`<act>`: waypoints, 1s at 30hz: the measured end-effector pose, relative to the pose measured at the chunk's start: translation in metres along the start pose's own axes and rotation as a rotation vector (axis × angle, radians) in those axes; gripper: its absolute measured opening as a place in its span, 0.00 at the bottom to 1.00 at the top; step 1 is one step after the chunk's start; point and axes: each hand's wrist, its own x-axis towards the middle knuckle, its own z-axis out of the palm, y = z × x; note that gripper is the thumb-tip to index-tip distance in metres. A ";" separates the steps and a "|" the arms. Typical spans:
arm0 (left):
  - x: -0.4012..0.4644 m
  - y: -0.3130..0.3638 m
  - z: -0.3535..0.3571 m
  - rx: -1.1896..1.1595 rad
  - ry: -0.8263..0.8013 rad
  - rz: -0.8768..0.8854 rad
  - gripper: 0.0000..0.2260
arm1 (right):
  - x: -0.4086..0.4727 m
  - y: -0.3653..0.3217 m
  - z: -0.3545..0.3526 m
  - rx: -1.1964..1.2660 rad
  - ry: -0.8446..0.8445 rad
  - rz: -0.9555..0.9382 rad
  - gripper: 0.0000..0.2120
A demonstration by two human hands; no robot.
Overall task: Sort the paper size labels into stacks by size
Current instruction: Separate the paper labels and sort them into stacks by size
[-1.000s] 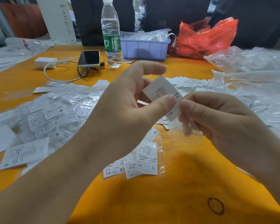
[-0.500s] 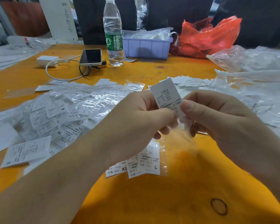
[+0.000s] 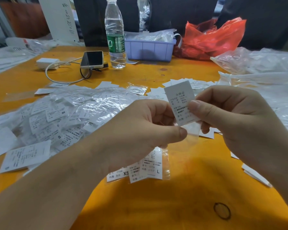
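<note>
Between hands (image 3: 186,128), apparently sleeved label (image 3: 179,100).

Matt paper label (image 3: 179,98), glossy plastic sleeve (image 3: 192,130)

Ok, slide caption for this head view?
Both hands draw a white printed paper label from its clear plastic sleeve.
</note>
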 end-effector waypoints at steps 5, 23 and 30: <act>0.000 -0.001 -0.003 -0.028 0.020 -0.010 0.07 | 0.001 -0.002 -0.005 -0.066 0.054 -0.034 0.11; -0.001 0.000 -0.001 -0.052 0.024 -0.004 0.10 | 0.000 -0.003 0.000 -0.059 0.068 -0.070 0.08; -0.001 0.002 0.001 0.038 0.105 0.036 0.04 | -0.001 -0.004 0.001 -0.100 0.191 -0.094 0.08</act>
